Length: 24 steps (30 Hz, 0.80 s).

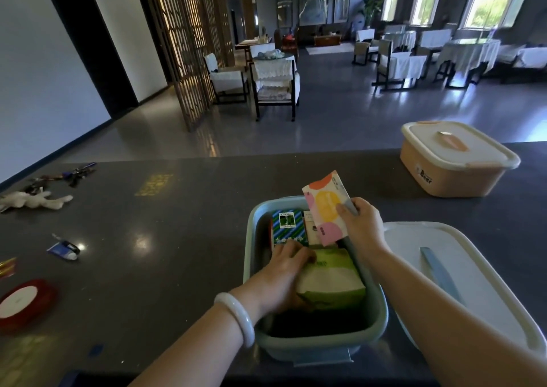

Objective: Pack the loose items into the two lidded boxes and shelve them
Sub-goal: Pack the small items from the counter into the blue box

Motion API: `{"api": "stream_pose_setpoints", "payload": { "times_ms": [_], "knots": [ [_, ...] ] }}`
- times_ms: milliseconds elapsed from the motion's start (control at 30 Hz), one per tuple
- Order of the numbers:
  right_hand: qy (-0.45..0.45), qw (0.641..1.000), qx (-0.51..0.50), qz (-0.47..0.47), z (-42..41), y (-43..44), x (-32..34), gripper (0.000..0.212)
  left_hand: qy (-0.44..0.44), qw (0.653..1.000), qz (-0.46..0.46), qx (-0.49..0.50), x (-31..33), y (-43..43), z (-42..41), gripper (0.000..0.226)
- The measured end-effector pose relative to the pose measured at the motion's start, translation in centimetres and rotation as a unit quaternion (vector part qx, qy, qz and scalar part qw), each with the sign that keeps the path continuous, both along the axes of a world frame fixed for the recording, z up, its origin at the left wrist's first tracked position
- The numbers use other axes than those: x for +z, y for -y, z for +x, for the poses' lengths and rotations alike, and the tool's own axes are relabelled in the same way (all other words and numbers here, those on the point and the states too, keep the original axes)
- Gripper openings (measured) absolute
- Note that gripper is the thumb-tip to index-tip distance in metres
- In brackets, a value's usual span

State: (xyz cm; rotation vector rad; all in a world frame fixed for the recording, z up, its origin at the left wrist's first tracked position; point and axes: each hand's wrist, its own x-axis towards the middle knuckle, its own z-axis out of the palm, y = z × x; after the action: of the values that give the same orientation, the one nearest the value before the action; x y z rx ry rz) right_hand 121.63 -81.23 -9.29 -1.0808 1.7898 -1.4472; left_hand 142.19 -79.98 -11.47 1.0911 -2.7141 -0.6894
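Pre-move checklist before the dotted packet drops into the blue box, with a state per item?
1. Grip: the right hand pinches the dotted packet at its edge: ok.
2. Access: the blue box is open, and its lid lies to its right: ok.
3. Free slot under the packet: the striped carton and green tissue pack fill much of the box, and the gap is hidden: cannot tell.
4. Box clear of the left hand: it rests on the tissue pack: not ok.
5. Counter cleared: keys, plush toy and ribbon spool lie loose at left: not ok.
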Motion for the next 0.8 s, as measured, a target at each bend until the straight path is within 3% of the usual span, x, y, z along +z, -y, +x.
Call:
{"api": "stream_pose_setpoints", "payload": {
  "times_ms": [167, 367, 533, 800],
  "knots": [
    [-0.005, 1.000, 0.005, -0.004, -0.1, 0.1, -0.4, 0.010, 0.077, 0.997, 0.008, 0.008, -0.6, 0.1, -1.5, 0.088],
    [-0.020, 1.000, 0.013, -0.001, -0.3, 0.4, -0.7, 0.010, 0.107, 0.994, 0.011, 0.022, -1.5, 0.4, -1.9, 0.093],
    [-0.020, 1.000, 0.014, -0.010, -0.4, 0.4, -0.8, 0.010, 0.166, 0.985, -0.041, 0.030, -1.4, 0.3, -1.7, 0.096],
    [-0.001, 1.000, 0.019, -0.013, -0.4, 0.3, -0.8, 0.012, 0.171, 0.984, -0.026, 0.037, -1.3, -0.1, -1.6, 0.107]
  ]
}}
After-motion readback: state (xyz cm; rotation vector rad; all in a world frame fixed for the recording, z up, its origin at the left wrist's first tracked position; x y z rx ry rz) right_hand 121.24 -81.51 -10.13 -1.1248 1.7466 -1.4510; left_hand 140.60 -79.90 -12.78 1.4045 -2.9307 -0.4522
